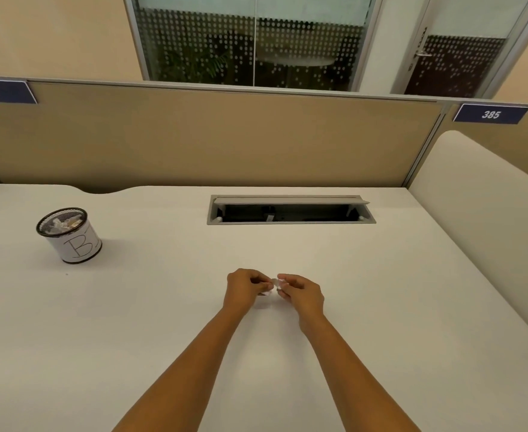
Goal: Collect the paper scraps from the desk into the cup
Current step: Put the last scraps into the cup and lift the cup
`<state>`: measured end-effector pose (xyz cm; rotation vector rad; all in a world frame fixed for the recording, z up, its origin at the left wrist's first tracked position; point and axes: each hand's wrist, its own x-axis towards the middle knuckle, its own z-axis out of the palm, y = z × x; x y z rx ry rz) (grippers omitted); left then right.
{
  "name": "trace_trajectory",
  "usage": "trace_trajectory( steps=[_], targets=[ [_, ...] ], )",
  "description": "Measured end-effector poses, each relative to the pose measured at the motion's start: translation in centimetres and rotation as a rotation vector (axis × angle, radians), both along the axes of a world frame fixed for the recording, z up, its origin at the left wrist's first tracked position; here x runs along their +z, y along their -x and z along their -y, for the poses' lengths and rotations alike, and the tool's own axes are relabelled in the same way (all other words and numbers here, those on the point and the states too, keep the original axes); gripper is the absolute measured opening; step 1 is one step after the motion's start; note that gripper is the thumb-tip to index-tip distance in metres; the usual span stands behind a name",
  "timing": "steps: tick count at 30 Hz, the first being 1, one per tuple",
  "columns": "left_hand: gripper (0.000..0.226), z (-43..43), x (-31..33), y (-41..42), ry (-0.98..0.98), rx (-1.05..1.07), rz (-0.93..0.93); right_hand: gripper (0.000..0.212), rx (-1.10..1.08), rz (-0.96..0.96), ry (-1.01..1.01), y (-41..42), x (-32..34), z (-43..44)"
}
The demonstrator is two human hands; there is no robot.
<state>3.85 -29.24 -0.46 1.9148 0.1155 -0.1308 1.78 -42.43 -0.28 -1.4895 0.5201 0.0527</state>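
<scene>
Paper scrap (pixel 272 286) mid-frame, pinched between fingers of left hand (pixel 244 289) and right hand (pixel 300 294), gathering it | cup (pixel 69 235) waits upper left on tabletop (pixel 381 291), part-filled

The scrap (pixel 274 283) is mostly covered by the fingers (pixel 289 280), so whether it is one piece or two cannot be told. What lies in the cup (pixel 75 244) is partly hidden by its wall. The left sign (pixel 4 92) is cut by the edge. The inside of the hatch (pixel 290 212) is too dark to be made out.
</scene>
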Motion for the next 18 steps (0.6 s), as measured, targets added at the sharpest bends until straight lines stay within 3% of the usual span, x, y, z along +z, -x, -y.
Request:
trace_trajectory(
  steps=[8, 11, 18],
  targets=[
    [0.012, -1.1, 1.3, -0.4, -0.008, 0.058, 0.007, 0.020, 0.146, 0.013, 0.060, -1.1, 0.5, -1.9],
    [0.011, -1.8, 1.2, -0.3, 0.005, 0.094, -0.013, 0.020, 0.101, 0.031, 0.096, -1.1, 0.3, -1.8],
    [0.008, -3.3, 1.6, -0.1, 0.090, 0.180, -0.042, 0.021, 0.128, 0.073, 0.567, -1.3, -0.5, -2.7]
  ],
)
